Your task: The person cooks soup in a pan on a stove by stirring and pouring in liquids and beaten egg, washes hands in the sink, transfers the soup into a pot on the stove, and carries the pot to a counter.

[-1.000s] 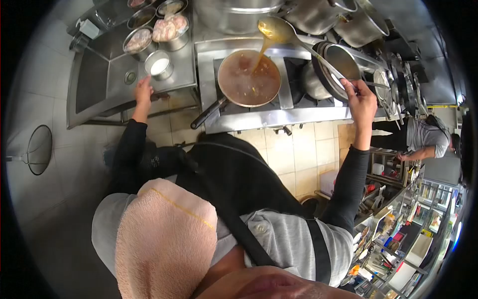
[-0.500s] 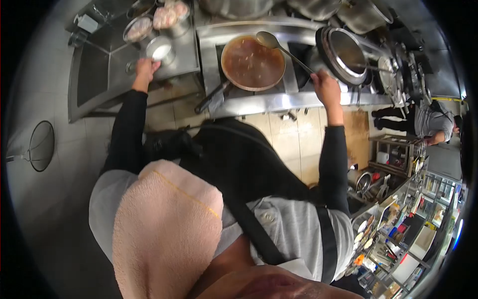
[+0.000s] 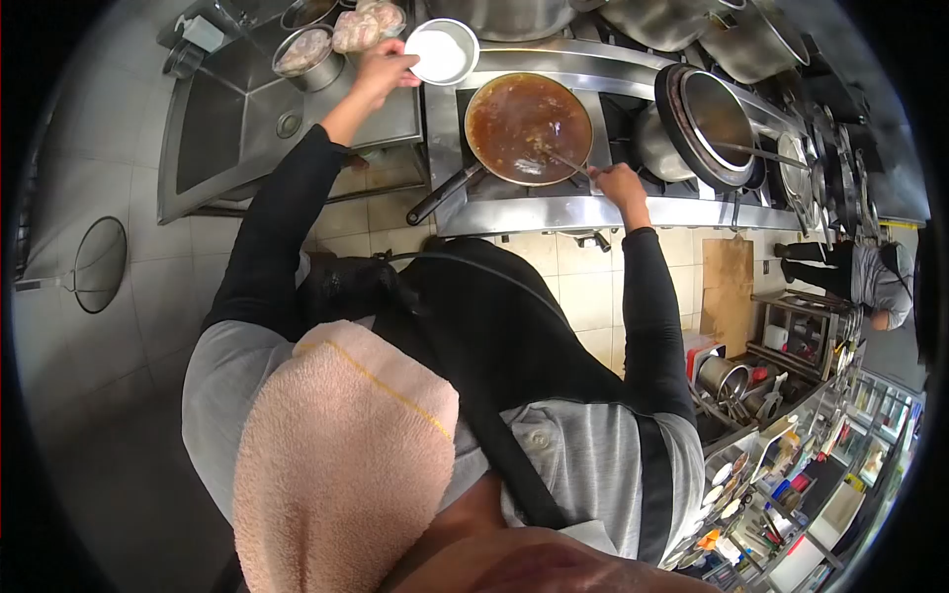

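Note:
My left hand (image 3: pixel 384 71) is closed on the rim of a round metal bowl (image 3: pixel 442 51) with white contents, held above the stove's back left edge. A frying pan (image 3: pixel 529 128) full of reddish-brown sauce sits on the stove, its black handle (image 3: pixel 445 193) pointing toward me and left. Over the pan's right rim, my right hand (image 3: pixel 621 185) grips a ladle (image 3: pixel 568 162) by its handle. The ladle's head is sunk in the sauce and hidden.
Left of the stove is a steel sink (image 3: pixel 232 128), with a container of raw meat (image 3: pixel 306 54) behind it. Large pots (image 3: pixel 494 15) line the back. Stacked pans (image 3: pixel 707 124) stand at the right. Another person (image 3: pixel 875 277) stands far right. A wire strainer (image 3: pixel 101 265) is at far left.
My left hand has lifted the bowl from beside the sink and carried it right, toward the pan. The ladle's head has gone from above the pan's rim down into the sauce.

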Motion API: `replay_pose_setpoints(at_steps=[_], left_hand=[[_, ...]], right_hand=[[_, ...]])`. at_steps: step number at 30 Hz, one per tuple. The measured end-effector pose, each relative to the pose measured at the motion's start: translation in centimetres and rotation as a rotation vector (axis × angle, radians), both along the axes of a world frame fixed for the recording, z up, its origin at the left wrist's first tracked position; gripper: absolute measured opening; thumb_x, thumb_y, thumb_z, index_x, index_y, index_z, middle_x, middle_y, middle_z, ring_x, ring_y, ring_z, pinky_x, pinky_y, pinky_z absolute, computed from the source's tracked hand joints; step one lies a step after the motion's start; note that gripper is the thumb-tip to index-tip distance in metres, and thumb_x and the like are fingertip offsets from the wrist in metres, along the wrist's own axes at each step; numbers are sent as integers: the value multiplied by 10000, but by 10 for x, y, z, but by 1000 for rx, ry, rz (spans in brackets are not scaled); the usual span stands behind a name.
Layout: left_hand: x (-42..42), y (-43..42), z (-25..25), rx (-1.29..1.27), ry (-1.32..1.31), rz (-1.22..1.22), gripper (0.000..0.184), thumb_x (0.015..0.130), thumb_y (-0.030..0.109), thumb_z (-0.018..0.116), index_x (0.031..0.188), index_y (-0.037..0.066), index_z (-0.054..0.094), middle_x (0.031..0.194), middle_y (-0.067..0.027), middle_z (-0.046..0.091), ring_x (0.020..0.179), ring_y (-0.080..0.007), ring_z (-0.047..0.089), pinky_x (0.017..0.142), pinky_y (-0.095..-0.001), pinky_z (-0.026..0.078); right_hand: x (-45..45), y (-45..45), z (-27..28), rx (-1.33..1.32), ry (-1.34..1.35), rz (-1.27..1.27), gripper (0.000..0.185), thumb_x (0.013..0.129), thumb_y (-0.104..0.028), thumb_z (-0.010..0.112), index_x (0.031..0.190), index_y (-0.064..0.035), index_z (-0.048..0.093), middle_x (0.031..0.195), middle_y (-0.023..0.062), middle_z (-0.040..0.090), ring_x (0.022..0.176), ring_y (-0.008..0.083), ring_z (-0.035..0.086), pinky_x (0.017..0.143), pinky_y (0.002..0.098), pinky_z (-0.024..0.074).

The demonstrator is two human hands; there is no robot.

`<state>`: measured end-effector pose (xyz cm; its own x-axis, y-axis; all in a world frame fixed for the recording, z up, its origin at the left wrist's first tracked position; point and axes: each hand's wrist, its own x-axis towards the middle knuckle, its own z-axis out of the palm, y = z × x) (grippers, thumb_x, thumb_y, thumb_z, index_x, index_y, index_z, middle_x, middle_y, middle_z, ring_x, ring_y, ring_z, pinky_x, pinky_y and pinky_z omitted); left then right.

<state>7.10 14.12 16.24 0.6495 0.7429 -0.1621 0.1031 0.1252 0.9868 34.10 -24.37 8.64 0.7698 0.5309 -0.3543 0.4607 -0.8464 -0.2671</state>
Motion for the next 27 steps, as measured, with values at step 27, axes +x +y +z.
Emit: replay_pose_setpoints(at_steps=[27], left_hand=[[139, -76, 53, 814, -248, -178, 208, 837, 87, 728, 816, 35, 528, 1146, -101, 522, 757, -192, 685, 618, -271, 617]], right_hand=[[15, -3, 24, -93, -71, -11, 571, 879, -549, 588, 1151, -55, 676, 1159, 206, 674, 1101, 367, 642, 940, 451, 506]])
